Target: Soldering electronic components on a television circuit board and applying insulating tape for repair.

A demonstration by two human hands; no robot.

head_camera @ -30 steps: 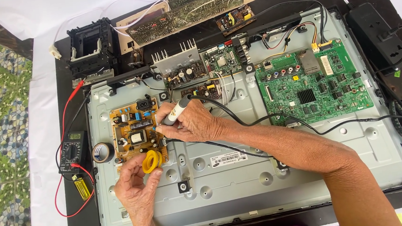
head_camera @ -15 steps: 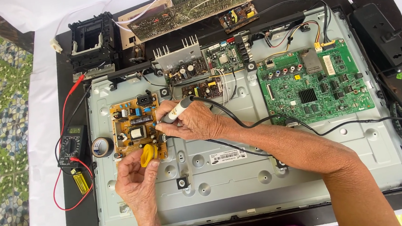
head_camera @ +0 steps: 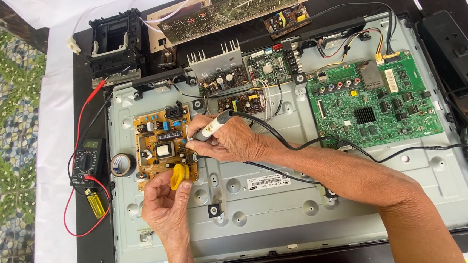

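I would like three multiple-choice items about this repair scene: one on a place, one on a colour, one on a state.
1. Where does the multimeter lie?
A. left of the metal panel
B. on the green board
C. under the right forearm

2. What colour is the small reel that the left hand holds?
A. blue
B. yellow
C. white

3. What is the right hand doing?
A. resting flat and empty
B. holding a corded pen-shaped tool
C. lifting the green board

Answers:
1 A, it sits beside the metal panel, at its left edge.
2 B, the small reel is yellow.
3 B, the fingers grip the pen-shaped tool with its tip at the tan board.
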